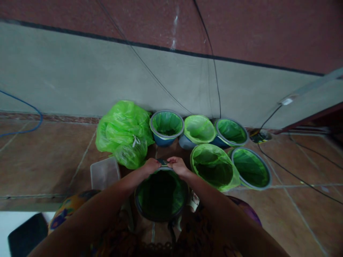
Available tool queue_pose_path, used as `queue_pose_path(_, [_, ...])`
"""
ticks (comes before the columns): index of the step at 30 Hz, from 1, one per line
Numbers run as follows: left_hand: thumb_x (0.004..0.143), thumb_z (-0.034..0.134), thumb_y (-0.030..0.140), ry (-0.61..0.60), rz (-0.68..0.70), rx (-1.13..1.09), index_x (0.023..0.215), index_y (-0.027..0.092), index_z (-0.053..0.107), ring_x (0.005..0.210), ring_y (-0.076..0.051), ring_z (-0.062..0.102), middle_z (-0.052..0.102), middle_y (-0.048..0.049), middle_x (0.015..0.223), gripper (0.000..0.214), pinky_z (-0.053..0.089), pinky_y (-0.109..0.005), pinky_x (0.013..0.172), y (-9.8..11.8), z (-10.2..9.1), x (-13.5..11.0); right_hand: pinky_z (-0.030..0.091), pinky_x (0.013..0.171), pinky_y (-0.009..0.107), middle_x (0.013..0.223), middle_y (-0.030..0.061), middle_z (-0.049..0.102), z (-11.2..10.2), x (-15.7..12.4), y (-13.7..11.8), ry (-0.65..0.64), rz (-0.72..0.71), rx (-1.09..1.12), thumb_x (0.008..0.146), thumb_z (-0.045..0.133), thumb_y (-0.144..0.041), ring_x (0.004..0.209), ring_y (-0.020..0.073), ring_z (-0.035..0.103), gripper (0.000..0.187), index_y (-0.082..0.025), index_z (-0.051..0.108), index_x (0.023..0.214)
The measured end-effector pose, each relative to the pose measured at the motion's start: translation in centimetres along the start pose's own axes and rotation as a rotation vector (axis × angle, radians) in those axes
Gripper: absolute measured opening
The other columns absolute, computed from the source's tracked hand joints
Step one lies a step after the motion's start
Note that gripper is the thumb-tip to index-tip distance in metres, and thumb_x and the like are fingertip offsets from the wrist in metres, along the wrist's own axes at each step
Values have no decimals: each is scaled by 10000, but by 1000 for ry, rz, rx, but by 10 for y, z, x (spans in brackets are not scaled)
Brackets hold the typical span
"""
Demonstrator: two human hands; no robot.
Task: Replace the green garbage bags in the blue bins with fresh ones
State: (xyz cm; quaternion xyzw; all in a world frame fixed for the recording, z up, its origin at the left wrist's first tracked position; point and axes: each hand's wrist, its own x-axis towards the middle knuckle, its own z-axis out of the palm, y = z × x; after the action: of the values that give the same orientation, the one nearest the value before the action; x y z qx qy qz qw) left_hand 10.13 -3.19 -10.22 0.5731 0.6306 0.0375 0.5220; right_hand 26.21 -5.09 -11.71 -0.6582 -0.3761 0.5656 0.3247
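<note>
Left hand (152,165) and right hand (177,165) close together, both clamped on far rim of bin (160,218) between person's legs. Green liner (161,194) inside. Lined bins (167,136) ahead and right; green bag (122,130), translucent container (105,174) left, on tiled floor (53,153).

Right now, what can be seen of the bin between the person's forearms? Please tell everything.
The bin is round, its wide mouth facing up toward the camera. A green liner, plastic by its look, lines the inside, which is too dark to show any contents. The rim looks greyish at the far edge, where the left grip and right grip touch it. Its base is hidden.
</note>
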Motion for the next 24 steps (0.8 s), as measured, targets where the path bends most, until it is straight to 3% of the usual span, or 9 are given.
queue_pose_path(7, [798, 470, 292, 55, -12, 114, 650, 155, 589, 507, -94, 421, 419, 32, 526, 233, 257, -215, 457, 2, 4, 6, 423, 560, 204, 617, -28, 609, 3, 4, -2, 91, 8, -50, 566, 611, -88, 597, 114, 551, 158, -171, 614, 701])
queue_pose_path(17, [871, 420, 290, 89, -14, 288, 772, 140, 641, 653, -131, 591, 644, -47, 703, 285, 336, -207, 500, -2, 3, 14, 404, 533, 206, 645, -11, 634, 11, 0, -9, 112, 80, -95, 588, 611, -59, 552, 103, 530, 154, -144, 631, 714])
queue_pose_path(21, [913, 367, 298, 117, 16, 337, 874, 131, 656, 783, -152, 646, 697, -87, 862, 337, 416, -218, 608, 2, -4, 14, 423, 548, 200, 724, 19, 679, 10, 1, -11, 109, 74, -128, 643, 600, -62, 588, 109, 568, 174, -131, 665, 788])
queue_pose_path(24, [945, 305, 405, 151, 20, 368, 984, 111, 640, 927, -207, 658, 695, -140, 990, 447, 457, -261, 729, 1, -11, 11, 463, 620, 202, 847, 55, 714, -1, 5, -11, 172, 86, -205, 713, 583, -94, 702, 132, 631, 201, -122, 686, 884])
